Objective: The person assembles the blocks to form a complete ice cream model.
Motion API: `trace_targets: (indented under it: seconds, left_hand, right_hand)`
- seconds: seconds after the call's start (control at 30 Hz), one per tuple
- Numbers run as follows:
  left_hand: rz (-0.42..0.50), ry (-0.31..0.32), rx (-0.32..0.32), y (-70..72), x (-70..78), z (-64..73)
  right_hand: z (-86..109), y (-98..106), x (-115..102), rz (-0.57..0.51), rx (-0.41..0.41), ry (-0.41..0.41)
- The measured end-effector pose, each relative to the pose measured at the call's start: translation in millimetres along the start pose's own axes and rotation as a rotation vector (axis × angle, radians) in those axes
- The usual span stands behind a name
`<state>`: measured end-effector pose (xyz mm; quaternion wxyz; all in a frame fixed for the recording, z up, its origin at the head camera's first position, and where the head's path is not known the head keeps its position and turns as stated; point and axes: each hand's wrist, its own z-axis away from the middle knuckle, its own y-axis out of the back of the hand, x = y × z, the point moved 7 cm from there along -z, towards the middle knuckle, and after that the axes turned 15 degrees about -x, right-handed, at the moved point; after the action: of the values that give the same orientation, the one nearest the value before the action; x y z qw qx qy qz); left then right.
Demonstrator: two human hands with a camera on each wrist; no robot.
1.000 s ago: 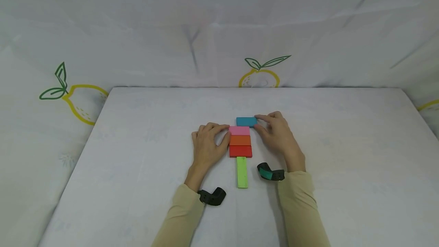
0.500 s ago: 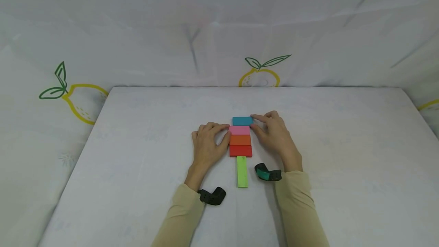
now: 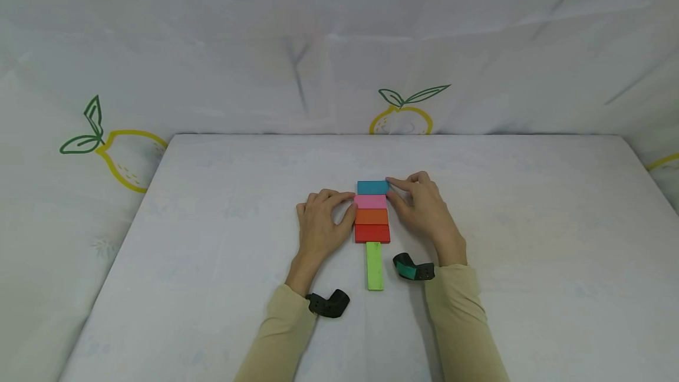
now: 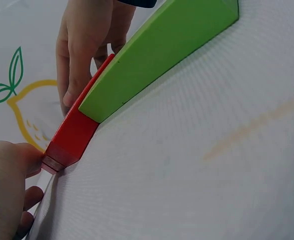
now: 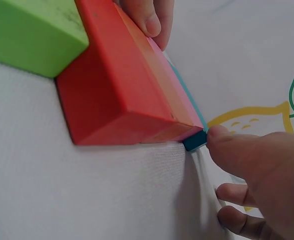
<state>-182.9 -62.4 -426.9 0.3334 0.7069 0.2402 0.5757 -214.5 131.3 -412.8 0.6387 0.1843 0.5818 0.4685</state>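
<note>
A column of rectangular blocks lies on the white-covered table. A light green block stands lengthwise at its near end. Beyond it, red, orange and pink blocks lie crosswise, side against side. The blue block lies crosswise at the far end, set slightly right of the pink one. My left hand holds the left end of the pink block between thumb and index finger. With thumb and index finger, my right hand pinches the right end of the blue block.
The white table has its far edge behind the blocks. Beyond it hangs a white cloth with printed lemons. Dark bands sit on both wrists, and beige sleeves cover the forearms.
My right hand has slid the blue block leftward, so it now sits nearly in line behind the pink block. The left hand and the other blocks stay in place.
</note>
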Motion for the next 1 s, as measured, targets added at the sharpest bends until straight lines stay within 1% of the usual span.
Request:
trace_targets:
  seconds: [0.33,0.6,1.0]
  left_hand:
    - [0.000,-0.003,0.004,0.4,-0.2,0.1]
    - [0.005,0.005,-0.007,-0.3,-0.5,0.3]
    - [-0.004,0.008,-0.004,0.6,1.3,0.6]
  right_hand:
    - [-1.7,-0.6,-1.7,0.004,0.015,0.015]
    - [-1.8,-3.1,-2.5,0.015,0.025,0.023]
    - [-2.1,-3.0,-2.7,0.019,0.037,0.019]
